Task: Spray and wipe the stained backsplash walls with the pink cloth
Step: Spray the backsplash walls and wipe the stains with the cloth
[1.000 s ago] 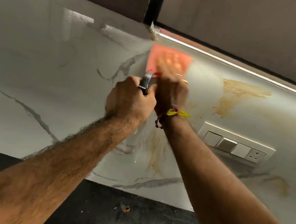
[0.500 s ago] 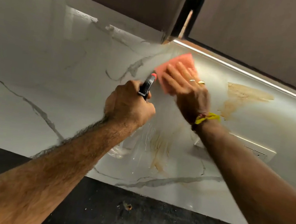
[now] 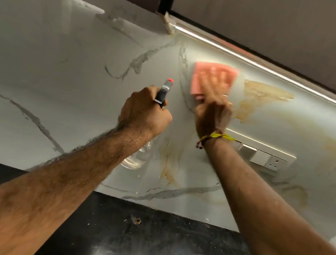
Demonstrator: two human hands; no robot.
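Flanking the right hand [image 3: 212,109] — brown stain [image 3: 261,94], switch panel [image 3: 265,156]

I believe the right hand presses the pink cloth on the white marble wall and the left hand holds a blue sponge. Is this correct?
Not quite. In the head view the left hand grips a clear spray bottle with a red nozzle tip, not a blue sponge. The right hand does press the pink cloth on the white marble wall.
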